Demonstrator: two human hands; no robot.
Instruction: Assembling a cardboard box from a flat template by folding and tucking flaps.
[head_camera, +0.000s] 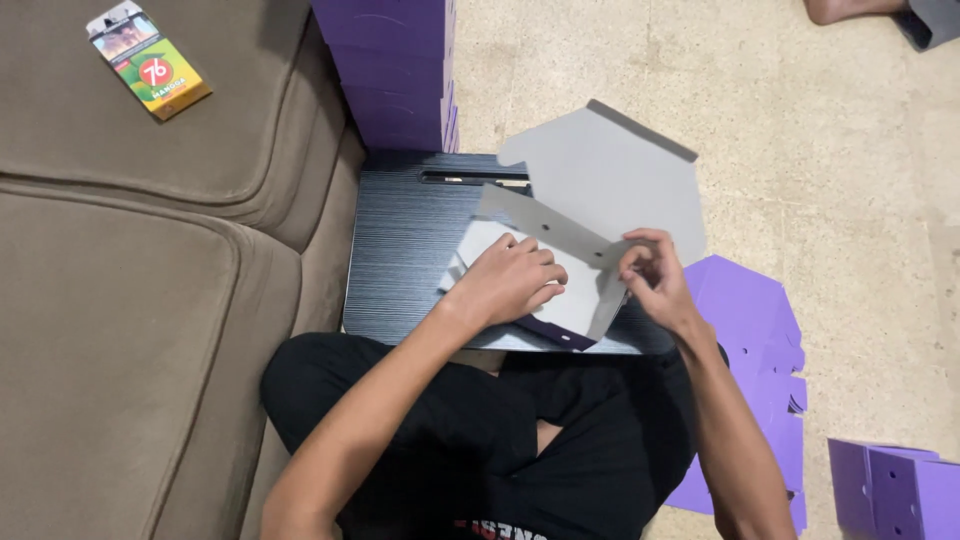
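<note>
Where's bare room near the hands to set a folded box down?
Free: the left strip of the dark board, between the sofa and the left hand; also the floor right of the grey cardboard. Crowded: the board's middle under both hands, and beside the right hand, where flat purple sheets lie.

two hands (510, 280), one board (400, 250), one packet (148, 60)

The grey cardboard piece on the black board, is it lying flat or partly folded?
Partly folded. The grey cardboard piece has one flap raised under the right hand, while the left hand presses another panel down on the black board.
</note>
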